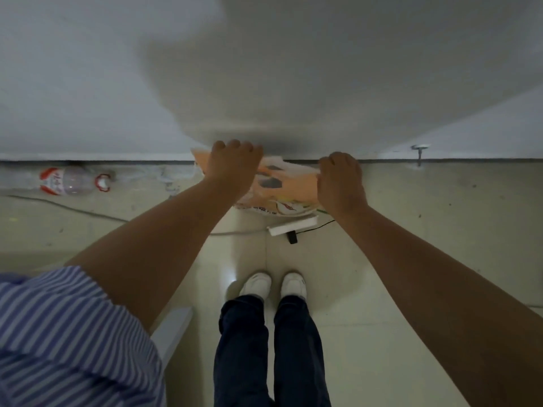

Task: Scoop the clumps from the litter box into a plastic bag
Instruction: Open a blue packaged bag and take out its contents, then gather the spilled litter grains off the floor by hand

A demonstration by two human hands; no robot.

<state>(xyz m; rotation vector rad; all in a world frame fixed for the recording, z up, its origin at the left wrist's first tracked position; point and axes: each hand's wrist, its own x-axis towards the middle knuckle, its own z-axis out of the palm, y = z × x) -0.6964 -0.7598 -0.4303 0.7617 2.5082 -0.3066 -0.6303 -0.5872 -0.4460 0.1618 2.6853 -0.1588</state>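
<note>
The person is standing by the wall and holding an orange plastic bag (293, 186) out in front, above the floor (396, 259). The left hand (232, 163) is gripping the bag's left edge with curled fingers, and the right hand (340, 180) is pinching its right edge, so both are closing on the bag and seemingly pulling its mouth apart. No litter box or scoop is showing, and nothing can be made out inside the bag. By my reckoning the task is only beginning: the bag is being readied, while all scooping is remaining. A bottle (70, 182) is lying by the wall, well apart.
</note>
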